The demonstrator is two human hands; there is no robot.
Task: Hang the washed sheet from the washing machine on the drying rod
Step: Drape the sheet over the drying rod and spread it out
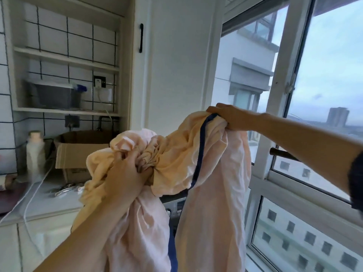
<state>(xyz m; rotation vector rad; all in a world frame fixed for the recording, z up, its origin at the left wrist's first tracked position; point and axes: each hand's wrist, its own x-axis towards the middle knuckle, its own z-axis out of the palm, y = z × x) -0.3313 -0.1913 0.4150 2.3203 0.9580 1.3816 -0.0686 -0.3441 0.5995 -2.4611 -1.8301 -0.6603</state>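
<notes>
Hanging in mid-air between two raised hands, a wrinkled pale peach sheet (212, 173) with a dark blue trim band (201, 146) is shown in front of a tall white cabinet (176, 61). The left hand (125, 173) is closed around a gathered bunch of the fabric, its grip curled tight into the folds, with the forearm reaching up from the lower left. The right hand (233, 116) is held higher and further right, its grip clenched over the upper edge of the sheet where the blue trim begins. From both hands the cloth falls in two long folds toward the bottom of the view, and part of a washing machine control panel (176, 205) is seen in the gap between them. To the left, a white worktop (49, 203) carries an open cardboard box (78, 152), a white bottle (35, 152) and a white cable (33, 195). Above it, tiled wall shelves (66, 60) hold a dark storage bin (53, 95). To the right, a white-framed window (282, 95) looks onto neighbouring buildings.
</notes>
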